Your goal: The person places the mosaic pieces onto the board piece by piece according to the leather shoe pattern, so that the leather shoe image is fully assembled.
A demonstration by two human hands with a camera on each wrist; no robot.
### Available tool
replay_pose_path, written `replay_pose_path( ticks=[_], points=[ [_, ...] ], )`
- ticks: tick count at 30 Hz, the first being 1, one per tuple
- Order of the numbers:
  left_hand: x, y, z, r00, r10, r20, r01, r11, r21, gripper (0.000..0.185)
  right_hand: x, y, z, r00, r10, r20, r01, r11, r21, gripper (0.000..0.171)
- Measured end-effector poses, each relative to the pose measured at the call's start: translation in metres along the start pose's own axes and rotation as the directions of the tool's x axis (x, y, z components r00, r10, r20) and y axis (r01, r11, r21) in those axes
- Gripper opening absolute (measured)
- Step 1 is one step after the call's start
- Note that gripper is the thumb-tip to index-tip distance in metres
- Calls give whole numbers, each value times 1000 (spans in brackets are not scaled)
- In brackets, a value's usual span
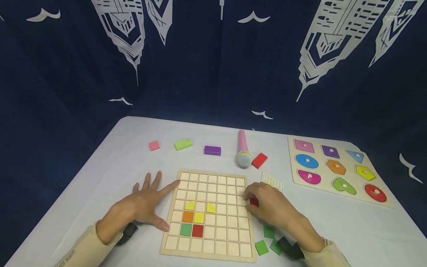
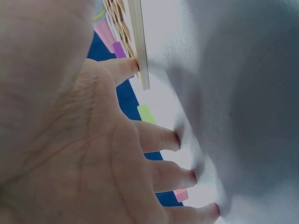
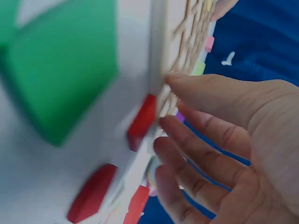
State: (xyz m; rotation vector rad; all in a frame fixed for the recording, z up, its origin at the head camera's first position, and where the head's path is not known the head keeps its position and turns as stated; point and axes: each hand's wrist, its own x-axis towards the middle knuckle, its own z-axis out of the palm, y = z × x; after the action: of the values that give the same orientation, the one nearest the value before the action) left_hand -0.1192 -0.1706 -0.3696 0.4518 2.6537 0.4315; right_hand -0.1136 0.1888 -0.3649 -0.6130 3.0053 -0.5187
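Note:
A wooden grid board [image 1: 209, 256] lies on the white table, holding an orange tile [image 1: 188, 216], a yellow square [image 1: 199, 217], a green tile [image 1: 186, 229], a red tile [image 1: 197, 231] and two yellow rounded-corner tiles [image 1: 189, 205]. My left hand [image 1: 143, 204] is spread beside it, index fingertip and thumb tip at its left edge, the other fingertips on the tablecloth. At the right edge is my right hand [image 1: 271, 204], fingers loosely bent; in the right wrist view its thumb tip meets the rim and nothing shows between the fingers. A loose red tile [image 1: 254, 201] lies beside this hand.
Several green tiles [image 1: 261, 247] lie right of the board, below a partly covered pattern card [image 1: 272, 181]. Behind are a pink microphone [image 1: 242, 146] and red [image 1: 259, 160], purple [image 1: 212, 150], lime [image 1: 183, 144] and pink blocks [image 1: 154, 145]. A shape puzzle [image 1: 321, 189] lies far right.

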Motion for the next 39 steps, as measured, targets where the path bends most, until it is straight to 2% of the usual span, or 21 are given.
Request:
replay_pose_path(
  ticks=[5,10,18,22,25,31,36,39],
  points=[
    [-1,0,1,1000,2,0,-2,1000,4,133,1,4,-7,999,37,24,-38,999,5,20],
    [-1,0,0,1000,5,6,-5,1000,10,134,-4,9,-10,999,23,50,-23,1000,-2,22],
    [1,0,-3,1000,13,4,-13,1000,12,133,-14,10,-9,999,46,-3,-46,998,-49,18],
    [-1,-2,-3,1000,23,-9,-22,1000,21,132,-14,-5,-3,999,-41,-28,39,997,-59,17],
    [0,-2,-2,1000,28,-12,-28,999,18,132,-14,-24,4,991,-138,0,137,988,-67,14],
    [0,-2,-2,1000,26,-10,-26,999,21,132,-14,-63,17,954,-279,107,283,959,-21,12],
    [-1,-2,-1,1000,25,-14,-25,999,25,131,-11,-85,24,922,-361,140,368,929,-26,11],
    [-1,-2,0,1000,28,-9,-27,999,20,131,-9,-90,28,913,-381,143,391,919,-44,11]
  ],
)
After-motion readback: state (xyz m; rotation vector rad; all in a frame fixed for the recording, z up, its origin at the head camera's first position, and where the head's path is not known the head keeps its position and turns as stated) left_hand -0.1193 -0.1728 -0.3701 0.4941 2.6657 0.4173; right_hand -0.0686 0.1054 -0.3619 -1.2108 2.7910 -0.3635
